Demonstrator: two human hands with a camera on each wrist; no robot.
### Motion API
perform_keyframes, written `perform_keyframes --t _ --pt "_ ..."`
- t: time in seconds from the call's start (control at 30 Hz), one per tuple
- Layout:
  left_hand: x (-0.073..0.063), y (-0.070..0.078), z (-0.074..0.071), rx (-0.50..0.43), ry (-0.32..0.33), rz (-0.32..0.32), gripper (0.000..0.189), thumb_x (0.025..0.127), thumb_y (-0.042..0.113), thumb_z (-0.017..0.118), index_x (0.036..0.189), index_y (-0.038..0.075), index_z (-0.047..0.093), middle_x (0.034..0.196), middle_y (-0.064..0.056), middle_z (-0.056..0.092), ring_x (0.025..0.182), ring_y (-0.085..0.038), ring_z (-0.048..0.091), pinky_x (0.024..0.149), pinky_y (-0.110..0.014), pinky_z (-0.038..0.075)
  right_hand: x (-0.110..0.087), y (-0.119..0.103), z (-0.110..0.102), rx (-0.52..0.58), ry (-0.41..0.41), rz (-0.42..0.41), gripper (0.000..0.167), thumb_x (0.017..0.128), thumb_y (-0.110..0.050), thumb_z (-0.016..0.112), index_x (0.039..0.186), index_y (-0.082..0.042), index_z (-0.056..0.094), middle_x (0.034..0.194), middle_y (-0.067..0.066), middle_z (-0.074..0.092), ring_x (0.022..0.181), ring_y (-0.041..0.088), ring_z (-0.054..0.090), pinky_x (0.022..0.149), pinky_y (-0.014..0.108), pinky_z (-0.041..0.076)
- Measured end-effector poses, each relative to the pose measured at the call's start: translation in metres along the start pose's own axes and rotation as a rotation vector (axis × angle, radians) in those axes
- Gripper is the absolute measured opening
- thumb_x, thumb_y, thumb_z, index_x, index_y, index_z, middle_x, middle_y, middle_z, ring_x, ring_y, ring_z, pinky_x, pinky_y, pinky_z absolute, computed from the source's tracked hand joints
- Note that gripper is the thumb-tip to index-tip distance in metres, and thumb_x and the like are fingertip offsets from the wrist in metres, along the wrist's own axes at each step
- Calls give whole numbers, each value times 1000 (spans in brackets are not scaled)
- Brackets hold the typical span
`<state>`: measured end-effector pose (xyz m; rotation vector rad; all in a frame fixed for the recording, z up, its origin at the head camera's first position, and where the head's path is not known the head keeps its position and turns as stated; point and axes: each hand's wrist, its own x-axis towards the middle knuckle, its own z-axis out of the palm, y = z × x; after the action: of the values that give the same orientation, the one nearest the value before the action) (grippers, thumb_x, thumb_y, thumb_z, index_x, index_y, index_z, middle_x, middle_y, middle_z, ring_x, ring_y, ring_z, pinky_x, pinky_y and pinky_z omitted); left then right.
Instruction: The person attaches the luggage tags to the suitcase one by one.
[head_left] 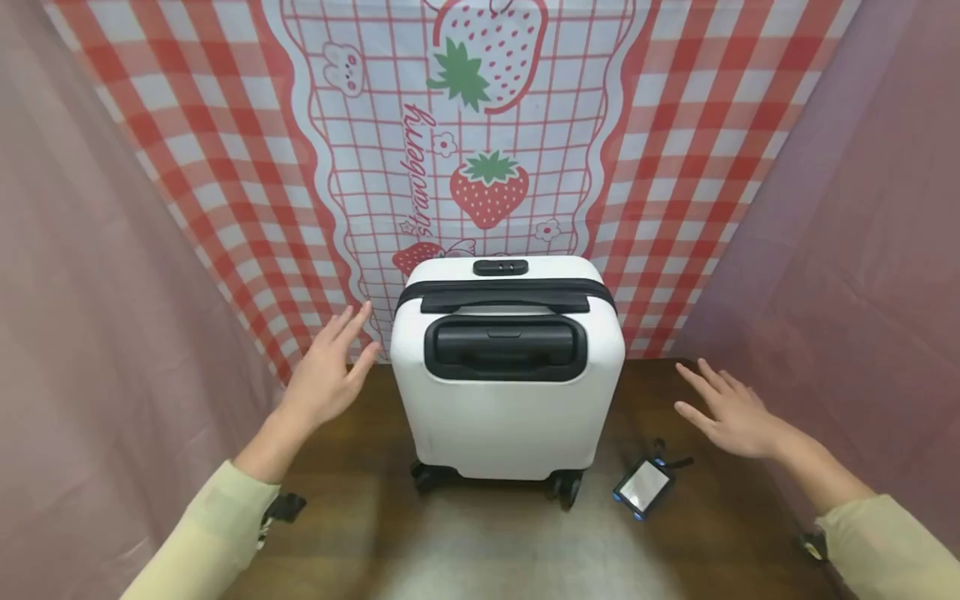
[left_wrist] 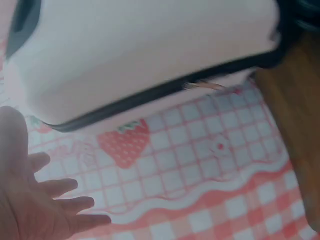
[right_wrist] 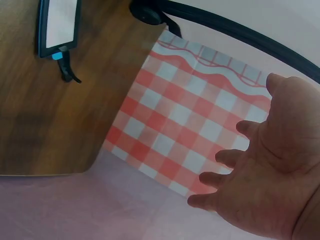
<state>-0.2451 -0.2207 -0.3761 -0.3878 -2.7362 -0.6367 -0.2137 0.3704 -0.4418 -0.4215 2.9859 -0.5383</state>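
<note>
A white suitcase [head_left: 502, 425] with black trim stands upright on its wheels in the middle of the head view. Its black pull handle [head_left: 506, 343] sits lowered in its recess, and a combination lock [head_left: 500, 267] shows on top. To the left of the case, apart from it, my left hand [head_left: 324, 371] is held up with fingers spread and nothing in it. My right hand [head_left: 731, 415] hovers on the other side, fingers extended and likewise holding nothing. Below it lies a luggage tag [head_left: 643, 486] with a black frame, blue corners and a black strap.
The suitcase stands on a dark brown wooden surface [head_left: 337, 533]. Behind it hangs a red-checked cloth [head_left: 675, 167] with strawberry prints. Pinkish curtains [head_left: 97, 292] close in both sides. In the left wrist view a zipper pull [left_wrist: 204, 85] hangs on the suitcase's seam.
</note>
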Motion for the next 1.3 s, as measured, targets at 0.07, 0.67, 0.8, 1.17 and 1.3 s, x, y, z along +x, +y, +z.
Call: perform_keyframes --t 0.07,0.67,0.8,1.17,1.3 --pt "4 7 -4 -83 54 40 65 110 35 57 168 20 33 172 -21 35 159 -47 33 124 -70 33 0 2 3 -2 -1 -10 76 111 -46 50 171 -10 18 168 43 15 144 77 19 107 90 19" --pt "35 53 0 -313 68 193 61 108 31 59 164 16 42 170 -12 42 159 -32 39 129 -59 33 0 5 26 47 132 -59 62 109 -37 59 155 3 46 158 44 38 141 66 41 107 80 37" --pt "38 57 2 -311 61 195 59 107 31 61 162 15 46 169 -16 43 159 -33 40 128 -59 35 1 7 32 28 161 -73 61 108 -35 62 152 4 50 156 43 43 139 63 46 106 77 41" --pt "39 59 7 -264 34 144 58 104 32 67 158 18 53 170 -12 43 158 -36 40 127 -63 33 1 10 53 21 173 -67 55 105 -28 68 147 5 55 149 40 53 136 59 52 107 73 45" --pt "39 58 9 -253 34 136 55 104 35 66 156 19 56 170 -9 44 159 -35 39 128 -64 31 1 10 58 17 189 -68 52 104 -26 68 144 6 58 144 38 58 133 57 56 106 70 47"
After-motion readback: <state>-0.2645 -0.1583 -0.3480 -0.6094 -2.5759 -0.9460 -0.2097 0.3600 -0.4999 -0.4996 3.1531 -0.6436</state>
